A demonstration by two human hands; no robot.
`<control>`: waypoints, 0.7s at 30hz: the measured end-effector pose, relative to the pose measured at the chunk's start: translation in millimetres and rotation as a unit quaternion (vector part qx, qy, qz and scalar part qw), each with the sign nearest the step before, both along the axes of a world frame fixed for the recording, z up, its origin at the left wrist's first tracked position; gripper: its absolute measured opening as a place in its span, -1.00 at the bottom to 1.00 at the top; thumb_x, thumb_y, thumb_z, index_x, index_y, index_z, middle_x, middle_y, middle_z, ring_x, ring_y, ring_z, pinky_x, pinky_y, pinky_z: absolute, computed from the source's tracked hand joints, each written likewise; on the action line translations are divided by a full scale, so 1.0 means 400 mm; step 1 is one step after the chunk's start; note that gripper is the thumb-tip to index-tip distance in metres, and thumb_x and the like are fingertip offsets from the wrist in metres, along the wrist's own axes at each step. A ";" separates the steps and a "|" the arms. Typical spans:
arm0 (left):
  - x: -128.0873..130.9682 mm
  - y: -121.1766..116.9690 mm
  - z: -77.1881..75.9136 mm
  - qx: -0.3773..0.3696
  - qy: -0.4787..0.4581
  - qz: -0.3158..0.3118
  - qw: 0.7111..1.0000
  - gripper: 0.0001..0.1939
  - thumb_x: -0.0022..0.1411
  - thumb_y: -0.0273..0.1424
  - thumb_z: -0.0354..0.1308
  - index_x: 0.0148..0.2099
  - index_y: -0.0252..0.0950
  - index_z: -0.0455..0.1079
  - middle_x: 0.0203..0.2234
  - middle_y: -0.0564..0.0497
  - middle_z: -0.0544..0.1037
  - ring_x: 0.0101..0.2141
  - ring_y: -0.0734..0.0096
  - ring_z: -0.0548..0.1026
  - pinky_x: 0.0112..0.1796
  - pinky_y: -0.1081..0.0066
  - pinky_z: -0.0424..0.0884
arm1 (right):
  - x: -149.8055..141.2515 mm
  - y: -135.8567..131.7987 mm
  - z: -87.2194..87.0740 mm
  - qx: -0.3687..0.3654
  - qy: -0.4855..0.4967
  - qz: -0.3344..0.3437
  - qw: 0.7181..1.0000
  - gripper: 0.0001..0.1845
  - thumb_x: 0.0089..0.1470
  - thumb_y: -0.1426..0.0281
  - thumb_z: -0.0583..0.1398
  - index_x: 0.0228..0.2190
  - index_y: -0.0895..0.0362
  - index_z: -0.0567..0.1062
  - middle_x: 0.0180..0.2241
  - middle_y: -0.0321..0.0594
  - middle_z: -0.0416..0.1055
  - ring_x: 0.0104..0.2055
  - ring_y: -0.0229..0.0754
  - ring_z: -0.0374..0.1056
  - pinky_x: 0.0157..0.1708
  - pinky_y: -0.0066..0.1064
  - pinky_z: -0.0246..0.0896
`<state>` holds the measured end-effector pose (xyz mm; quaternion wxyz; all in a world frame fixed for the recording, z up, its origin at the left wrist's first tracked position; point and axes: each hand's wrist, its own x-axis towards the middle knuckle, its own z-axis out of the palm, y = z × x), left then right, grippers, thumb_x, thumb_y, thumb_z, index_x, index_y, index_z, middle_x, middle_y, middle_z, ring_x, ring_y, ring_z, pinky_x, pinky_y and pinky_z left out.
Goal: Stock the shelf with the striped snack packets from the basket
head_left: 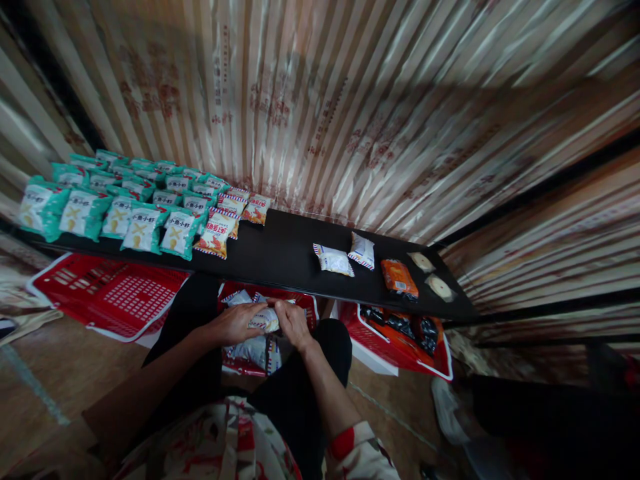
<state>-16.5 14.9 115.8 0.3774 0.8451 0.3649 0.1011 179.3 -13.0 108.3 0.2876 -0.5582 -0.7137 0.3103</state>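
A small white snack bag (265, 321) is between my two hands, over the middle red basket (313, 310). My left hand (236, 325) closes on the bag's left side, and my right hand (293, 324) grips its right end. More snack bags (251, 351) of white and blue lie in that basket, just below my hands. Up on the black shelf (280, 250), two similar white bags (333, 260) lie beyond my right hand. Several orange-and-white snack bags (217, 233) stand left of them, beside rows of teal snack bags (145, 228).
An orange package (399, 279) and two round pale items in clear wrap (440, 288) lie at the shelf's right. Below are a red basket (145, 300) at left and another red basket (370, 333) with dark and orange packages. A person's shoe (449, 410) shows at lower right.
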 end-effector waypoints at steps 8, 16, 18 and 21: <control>0.002 0.022 0.027 -0.051 -0.036 0.014 0.998 -0.43 0.01 -0.22 0.21 0.08 -0.27 0.29 -0.09 -0.07 0.50 -0.11 0.21 0.46 -0.11 0.37 0.31 | 0.006 -0.022 0.007 -0.003 0.011 0.043 0.999 -0.51 0.19 0.17 -0.11 0.00 0.10 0.39 -0.07 -0.13 0.44 -0.07 -0.11 0.38 -0.07 -0.30 0.21; 0.000 0.053 0.035 -0.097 -0.102 0.065 0.988 -0.48 -0.06 -0.20 0.24 -0.04 -0.29 0.36 -0.21 -0.03 0.54 -0.22 0.27 0.50 -0.20 0.43 0.36 | -0.004 -0.029 -0.025 -0.008 0.058 -0.041 0.997 -0.61 0.01 0.30 0.09 -0.11 0.15 0.43 -0.23 -0.19 0.50 -0.27 -0.17 0.39 -0.21 -0.39 0.26; -0.002 0.059 0.042 -0.119 -0.122 0.060 0.984 -0.49 -0.06 -0.18 0.24 -0.06 -0.32 0.37 -0.22 -0.03 0.55 -0.23 0.27 0.50 -0.22 0.44 0.36 | -0.014 -0.029 -0.025 -0.008 0.074 -0.065 0.995 -0.65 0.02 0.29 0.08 -0.17 0.16 0.45 -0.28 -0.21 0.51 -0.31 -0.19 0.38 -0.25 -0.42 0.26; -0.004 0.066 0.050 -0.145 -0.137 0.072 0.977 -0.48 -0.07 -0.17 0.25 -0.07 -0.35 0.37 -0.23 -0.05 0.55 -0.22 0.25 0.49 -0.22 0.42 0.37 | -0.027 -0.027 -0.023 -0.011 0.086 -0.102 0.991 -0.67 0.08 0.25 0.04 -0.23 0.16 0.47 -0.35 -0.21 0.51 -0.34 -0.19 0.38 -0.31 -0.44 0.24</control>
